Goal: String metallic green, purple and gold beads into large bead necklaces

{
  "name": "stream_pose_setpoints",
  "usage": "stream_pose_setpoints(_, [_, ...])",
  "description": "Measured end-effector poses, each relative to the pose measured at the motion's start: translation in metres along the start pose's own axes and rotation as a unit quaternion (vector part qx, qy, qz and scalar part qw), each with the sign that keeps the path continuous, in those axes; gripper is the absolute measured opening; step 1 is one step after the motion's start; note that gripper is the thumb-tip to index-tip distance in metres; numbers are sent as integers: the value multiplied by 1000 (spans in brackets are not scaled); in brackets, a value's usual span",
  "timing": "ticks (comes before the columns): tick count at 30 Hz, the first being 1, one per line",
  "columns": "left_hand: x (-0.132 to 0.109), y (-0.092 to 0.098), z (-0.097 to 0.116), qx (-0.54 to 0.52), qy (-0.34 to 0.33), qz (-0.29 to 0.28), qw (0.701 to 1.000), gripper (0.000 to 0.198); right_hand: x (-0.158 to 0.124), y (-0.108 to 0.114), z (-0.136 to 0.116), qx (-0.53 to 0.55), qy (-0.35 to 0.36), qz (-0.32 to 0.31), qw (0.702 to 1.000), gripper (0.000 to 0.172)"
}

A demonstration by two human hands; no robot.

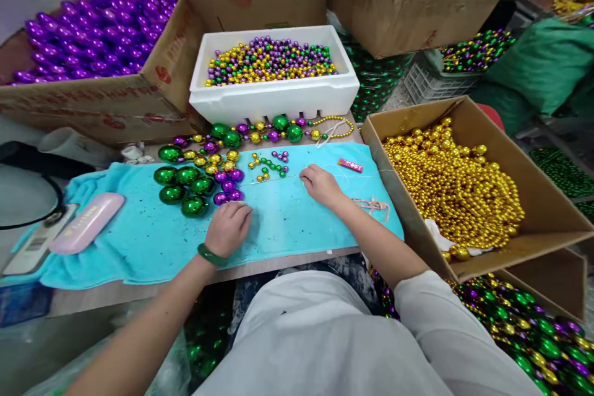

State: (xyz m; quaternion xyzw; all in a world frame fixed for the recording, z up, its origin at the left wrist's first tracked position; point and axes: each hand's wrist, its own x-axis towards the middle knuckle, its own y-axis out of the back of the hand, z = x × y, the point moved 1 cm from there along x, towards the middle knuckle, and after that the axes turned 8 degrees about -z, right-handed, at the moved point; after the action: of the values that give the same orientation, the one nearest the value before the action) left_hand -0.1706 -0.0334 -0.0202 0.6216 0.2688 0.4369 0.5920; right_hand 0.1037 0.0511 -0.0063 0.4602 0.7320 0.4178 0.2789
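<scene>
My right hand [320,185] pinches the end of a long thin needle [271,179] that points left over the turquoise towel [288,229]. Fine thread trails to the right of that hand. Close to the purple beads [228,187], my left hand [227,226] rests with its fingers loosely bent and nothing visible in it; its fingertips are partly hidden. Large green beads [185,189] lie grouped left of the purple ones, with gold beads [213,164] behind. Small green beads [273,165], with small gold and purple ones, lie near the needle's tip.
A bead strand [255,136] runs along the towel's back edge, before a white foam box [273,96] of small beads. Cartons of purple beads [102,37] and gold bead strings [455,192] flank the table. A pink case [88,223] lies left, a small pink packet [350,165] right.
</scene>
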Motion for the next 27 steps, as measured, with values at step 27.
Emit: stream_pose_setpoints(27, [79,21,-11,-211,129,109,963,19,2,49,-6,694,-125,-69,706,38])
